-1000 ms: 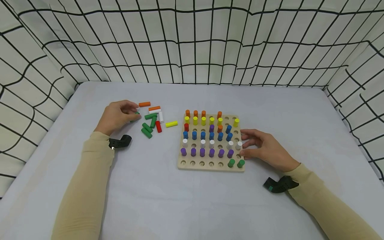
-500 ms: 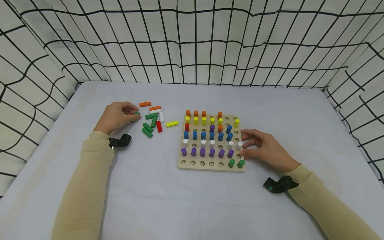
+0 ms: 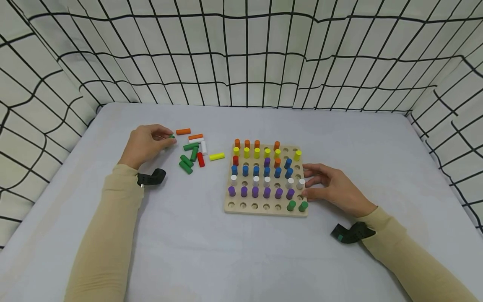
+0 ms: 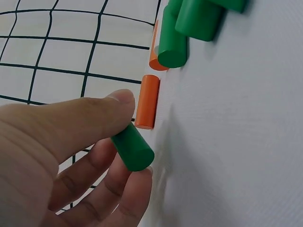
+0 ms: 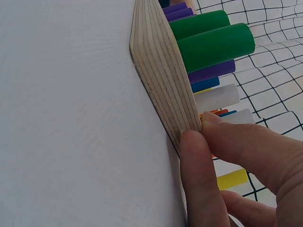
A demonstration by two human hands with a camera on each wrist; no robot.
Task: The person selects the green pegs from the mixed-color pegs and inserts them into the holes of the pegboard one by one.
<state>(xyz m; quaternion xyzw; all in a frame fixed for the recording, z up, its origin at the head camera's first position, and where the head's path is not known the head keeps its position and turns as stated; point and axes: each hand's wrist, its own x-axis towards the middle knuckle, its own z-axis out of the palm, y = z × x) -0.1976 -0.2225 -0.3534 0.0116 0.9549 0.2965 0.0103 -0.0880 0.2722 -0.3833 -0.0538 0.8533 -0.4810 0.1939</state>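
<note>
Nearest, wooden pegboard (image 3: 260, 200) lies flat on the white-covered counter (image 3: 241, 260), colored pegs upright in its rows; right hand (image 3: 333, 184) pinches its right edge. Farther and well left, left hand (image 3: 145, 142) pinches a green peg (image 4: 133, 149) between thumb and fingers, just beside scattered loose pegs (image 3: 186, 160). Beyond, black grid mesh (image 3: 247, 54) against white.

Left hand (image 4: 66, 132) pinches a green peg (image 4: 135, 149), tilted, one end exposed. Just past the thumb tip, an orange peg (image 4: 147, 101) lies on a white surface (image 4: 236, 118). A second orange peg (image 4: 154, 61) is partly hidden behind loose green pegs (image 4: 173, 45); their exact number cannot be determined. Black grid (image 4: 86, 73) noted at picture left.
</note>
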